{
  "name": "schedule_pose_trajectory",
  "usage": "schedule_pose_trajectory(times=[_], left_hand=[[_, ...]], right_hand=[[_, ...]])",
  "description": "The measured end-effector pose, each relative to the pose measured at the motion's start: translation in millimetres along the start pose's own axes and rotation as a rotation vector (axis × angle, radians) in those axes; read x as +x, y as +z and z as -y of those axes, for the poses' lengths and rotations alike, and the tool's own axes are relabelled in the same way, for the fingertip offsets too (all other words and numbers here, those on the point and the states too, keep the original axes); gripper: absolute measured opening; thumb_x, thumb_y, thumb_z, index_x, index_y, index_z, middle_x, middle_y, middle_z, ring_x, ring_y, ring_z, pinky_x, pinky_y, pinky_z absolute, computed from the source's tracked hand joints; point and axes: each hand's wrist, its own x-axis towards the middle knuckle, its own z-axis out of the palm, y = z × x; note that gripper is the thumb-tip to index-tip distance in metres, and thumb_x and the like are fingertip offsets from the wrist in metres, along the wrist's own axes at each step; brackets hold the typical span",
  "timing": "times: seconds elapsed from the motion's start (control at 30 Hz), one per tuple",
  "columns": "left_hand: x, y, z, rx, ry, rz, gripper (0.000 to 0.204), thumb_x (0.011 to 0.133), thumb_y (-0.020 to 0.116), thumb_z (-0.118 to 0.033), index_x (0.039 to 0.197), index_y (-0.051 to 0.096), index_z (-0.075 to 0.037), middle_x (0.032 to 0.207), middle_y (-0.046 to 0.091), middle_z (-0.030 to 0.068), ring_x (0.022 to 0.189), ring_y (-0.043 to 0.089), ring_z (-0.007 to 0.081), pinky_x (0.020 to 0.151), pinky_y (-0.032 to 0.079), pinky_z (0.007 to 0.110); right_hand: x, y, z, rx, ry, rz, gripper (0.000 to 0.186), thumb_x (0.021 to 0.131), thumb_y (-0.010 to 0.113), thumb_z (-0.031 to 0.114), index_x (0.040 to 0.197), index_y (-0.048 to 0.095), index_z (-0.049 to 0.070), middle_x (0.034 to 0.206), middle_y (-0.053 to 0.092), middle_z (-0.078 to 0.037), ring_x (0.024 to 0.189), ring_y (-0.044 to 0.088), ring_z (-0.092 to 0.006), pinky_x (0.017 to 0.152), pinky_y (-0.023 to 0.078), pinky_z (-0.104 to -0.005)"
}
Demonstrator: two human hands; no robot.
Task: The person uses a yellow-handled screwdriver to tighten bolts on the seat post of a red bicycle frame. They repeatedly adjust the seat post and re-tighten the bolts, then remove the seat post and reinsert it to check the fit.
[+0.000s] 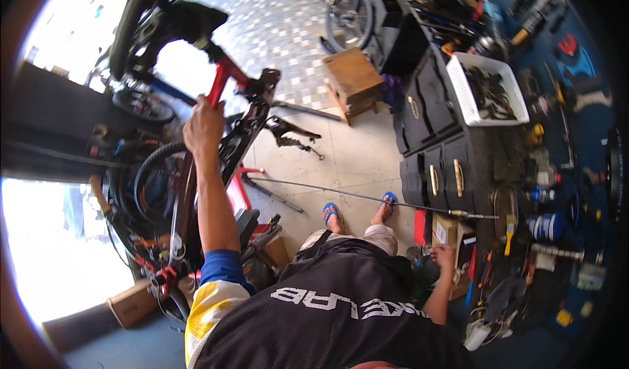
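My left hand (203, 125) is raised and closed around the red frame tube (219, 84) of a bicycle that stands to my left, its black saddle (187, 18) above. The bike's rear wheel (157, 185) and black swing arm (252, 116) sit just beside the hand. My right hand (445, 256) is low at my right side, its fingers on a small cardboard box (449, 231) at the edge of the dark workbench (498, 166). A long thin metal rod (367, 195) lies from the floor area to the bench, near that hand.
A wooden stool (352, 77) stands on the tiled floor ahead. A white basket of parts (488, 90) sits on black drawers (432, 126). Tools hang on the blue wall at right. Another wheel (350, 15) leans at the back. Loose parts lie on the floor (295, 136).
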Motion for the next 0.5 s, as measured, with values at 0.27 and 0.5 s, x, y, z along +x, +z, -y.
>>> schedule_pose_trajectory(times=[0.27, 0.5], left_hand=[[2.8, 7.2, 4.6, -0.003, 0.056, -0.025, 0.048, 0.097, 0.062, -0.048, 0.114, 0.058, -0.003, 0.101, 0.073, 0.0241, 0.095, 0.072, 0.0434, 0.082, 0.057, 0.052], [0.3, 10.4, 8.4, -0.021, 0.047, -0.026, 0.048, 0.098, 0.061, -0.048, 0.117, 0.058, -0.003, 0.1, 0.074, 0.0231, 0.094, 0.073, 0.0426, 0.083, 0.057, 0.052]], right_hand=[[103.9, 55.0, 69.6, 0.509, -0.436, -0.615, 0.055, 0.094, 0.07, 0.048, 0.124, 0.066, 0.002, 0.106, 0.074, -0.011, 0.1, 0.069, -0.0244, 0.093, 0.05, -0.0385], [67.8, 24.1, 136.8, 0.528, -0.573, -0.528, 0.048, 0.106, 0.057, 0.044, 0.109, 0.065, -0.002, 0.107, 0.071, -0.013, 0.088, 0.067, -0.0198, 0.084, 0.053, -0.0331]])
